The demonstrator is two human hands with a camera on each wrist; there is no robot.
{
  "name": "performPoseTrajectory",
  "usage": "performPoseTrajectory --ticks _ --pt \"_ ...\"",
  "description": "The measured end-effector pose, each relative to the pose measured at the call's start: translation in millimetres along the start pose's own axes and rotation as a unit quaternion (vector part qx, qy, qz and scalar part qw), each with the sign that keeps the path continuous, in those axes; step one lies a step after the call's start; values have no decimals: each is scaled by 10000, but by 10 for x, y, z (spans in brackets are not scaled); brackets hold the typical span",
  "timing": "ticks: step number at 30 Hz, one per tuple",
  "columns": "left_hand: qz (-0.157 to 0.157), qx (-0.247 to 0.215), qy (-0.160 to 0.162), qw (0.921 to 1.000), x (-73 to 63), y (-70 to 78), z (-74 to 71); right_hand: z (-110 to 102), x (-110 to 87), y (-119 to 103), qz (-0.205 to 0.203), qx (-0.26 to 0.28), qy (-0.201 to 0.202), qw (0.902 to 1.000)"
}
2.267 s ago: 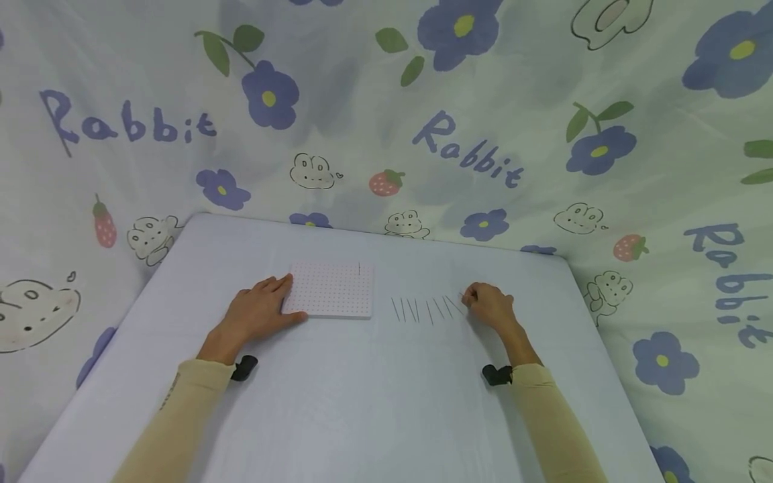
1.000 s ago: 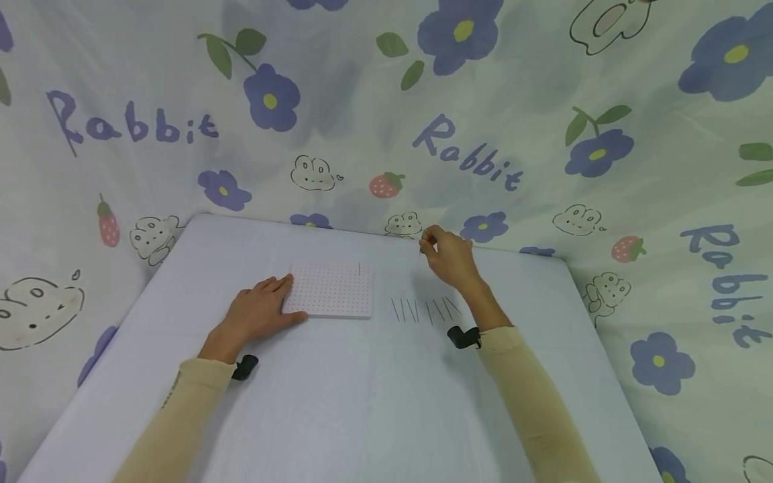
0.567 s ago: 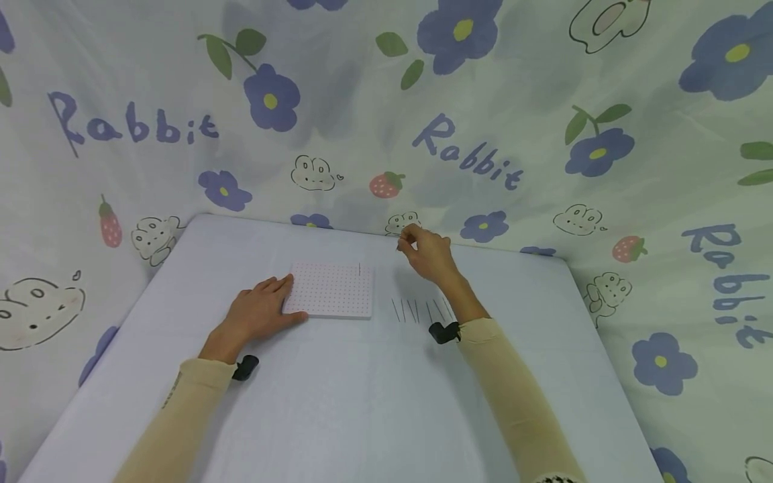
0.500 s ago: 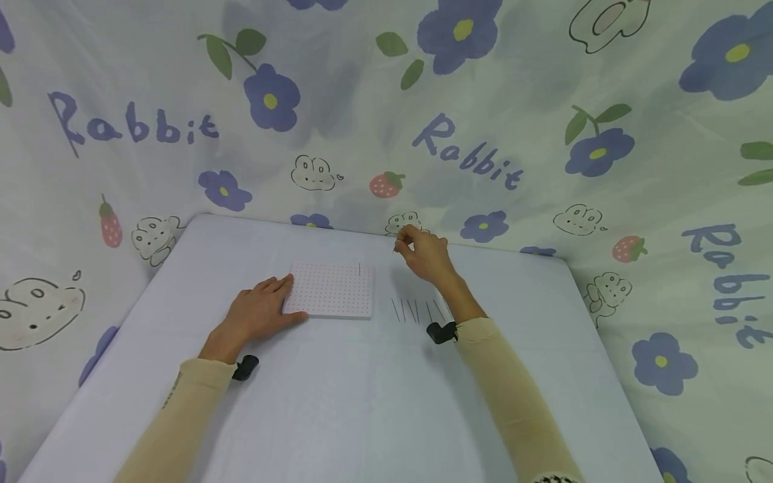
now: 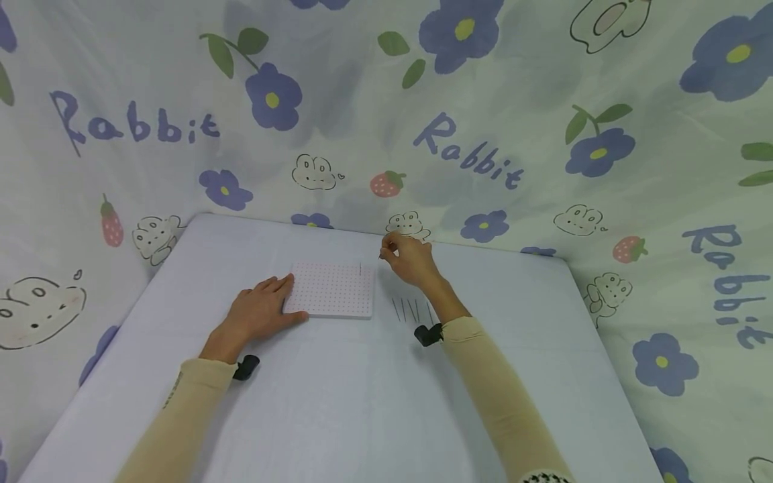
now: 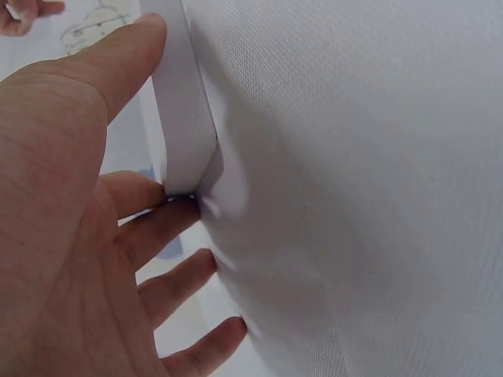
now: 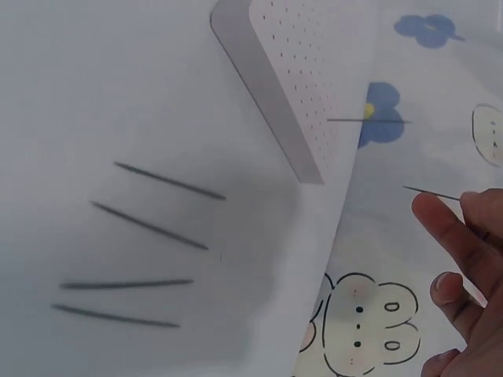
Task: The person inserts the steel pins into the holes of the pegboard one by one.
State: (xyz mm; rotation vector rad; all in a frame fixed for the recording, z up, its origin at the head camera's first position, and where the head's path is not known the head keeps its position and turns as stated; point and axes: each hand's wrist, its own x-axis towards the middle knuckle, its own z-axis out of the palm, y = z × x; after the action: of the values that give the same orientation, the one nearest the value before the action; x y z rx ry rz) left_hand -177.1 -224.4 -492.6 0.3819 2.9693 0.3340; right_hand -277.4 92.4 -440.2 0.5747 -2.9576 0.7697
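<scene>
A white board [image 5: 329, 295] dotted with rows of small holes lies flat on the table. One thin dark needle [image 7: 357, 121] stands upright in it near the far right corner. My left hand [image 5: 256, 312] rests at the board's left side with fingers extended, the thumb touching the near edge [image 6: 185, 118] and fingertips at the left edge. Just right of the board's far corner, my right hand [image 5: 413, 261] is raised above the table, pinching another needle [image 7: 431, 192] between thumb and index finger. Several loose needles [image 7: 169, 181] lie side by side below the right wrist.
A white cloth covers the table [image 5: 338, 416]. Behind it hangs a curtain [image 5: 350, 121] printed with flowers, rabbits and strawberries. A small black camera [image 5: 429, 334] sits on the right wrist, partly above the loose needles, hiding some of them.
My right hand took a needle from the right end of the row, rose with it and moved left, then lowered slightly towards the board. The left hand and board stayed put.
</scene>
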Motion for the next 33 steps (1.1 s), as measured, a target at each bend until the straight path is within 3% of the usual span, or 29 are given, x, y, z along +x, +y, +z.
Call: performPoseTrajectory --ticks 21,33 --pt "-57 -37 -25 10000 4 10 9 227 -39 -235 -202 -113 -349 9991" --pt "-55 4 4 10000 -12 15 7 316 -33 -256 -177 -294 -456 9984"
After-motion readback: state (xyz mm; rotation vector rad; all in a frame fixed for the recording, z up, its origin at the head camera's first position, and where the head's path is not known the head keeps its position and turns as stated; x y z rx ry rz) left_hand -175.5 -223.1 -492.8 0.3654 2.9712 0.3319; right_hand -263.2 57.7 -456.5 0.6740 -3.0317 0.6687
